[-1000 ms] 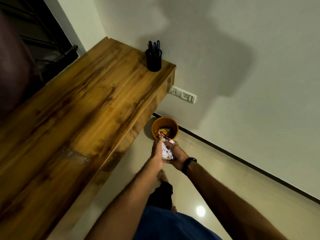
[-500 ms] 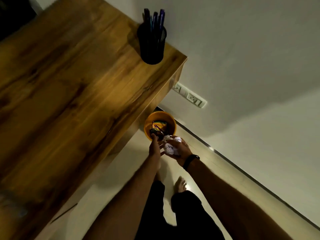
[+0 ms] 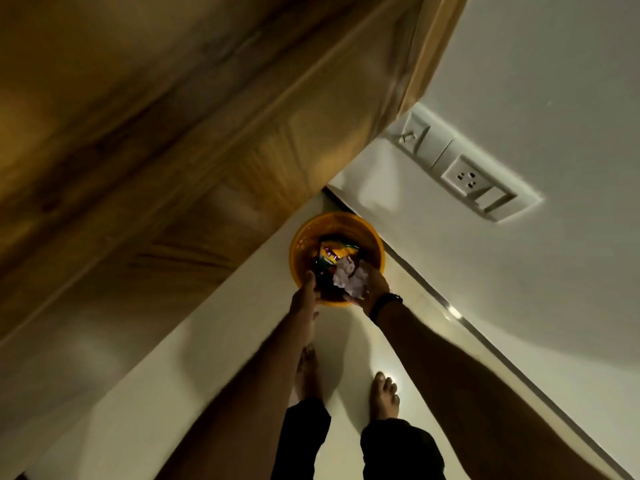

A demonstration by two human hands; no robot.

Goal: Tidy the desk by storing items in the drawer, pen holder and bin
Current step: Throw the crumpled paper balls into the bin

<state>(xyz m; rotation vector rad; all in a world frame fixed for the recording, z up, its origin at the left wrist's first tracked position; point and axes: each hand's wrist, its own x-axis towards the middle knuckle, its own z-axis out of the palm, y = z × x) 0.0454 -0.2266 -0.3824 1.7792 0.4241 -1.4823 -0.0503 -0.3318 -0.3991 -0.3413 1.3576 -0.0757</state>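
Note:
The orange bin (image 3: 300, 237) stands on the pale floor in the corner between the desk and the wall. Colourful wrappers (image 3: 334, 252) lie inside it. My right hand (image 3: 374, 285), with a black band on the wrist, grips crumpled white paper (image 3: 349, 279) just over the bin's near side. My left hand (image 3: 304, 295) is at the bin's near left rim, its thumb against a dark wrapper (image 3: 322, 282) that it seems to pinch. The pen holder and the drawer are out of view.
The wooden desk (image 3: 173, 133) fills the upper left, blurred, and its side panel reaches down beside the bin. A white socket plate (image 3: 464, 178) is on the wall at right. My bare feet (image 3: 384, 396) stand on the floor below the bin.
The view has dropped close to the bin and the desk top with the pen holder has left the frame. Both hands have moved down from above the bin to its opening.

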